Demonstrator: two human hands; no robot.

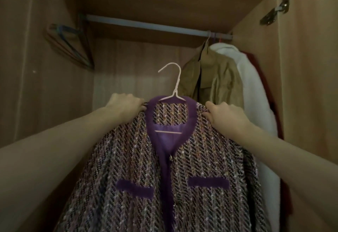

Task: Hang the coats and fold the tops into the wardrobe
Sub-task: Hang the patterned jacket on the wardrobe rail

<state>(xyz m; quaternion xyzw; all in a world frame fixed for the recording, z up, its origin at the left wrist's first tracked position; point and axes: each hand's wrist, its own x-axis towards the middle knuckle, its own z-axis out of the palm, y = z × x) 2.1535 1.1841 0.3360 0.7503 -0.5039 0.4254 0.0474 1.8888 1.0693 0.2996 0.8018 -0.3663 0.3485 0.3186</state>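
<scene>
head view: my left hand (126, 106) and right hand (225, 114) grip the tweed coat (164, 167) shoulders at frame centre; its hanger (173, 85) hook sits below the rail (155, 26), whose left stretch is bare.

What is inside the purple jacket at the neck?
A white hanger sits inside the tweed jacket; its hook and lower bar show. Its shoulder arms are covered by fabric, where the left hand and right hand grip.

Dim, warm cast, low contrast. Light comes from behind the camera: wardrobe back panel (128, 78) has a pale patch, upper shelf underside in shadow. Wide-angle bend at edges, rail (146, 24) curves. Soft overall; hangers (73, 43) at left blurred, forearms near the edges smeared. No glare; white coat (256, 85) brightest.
</scene>
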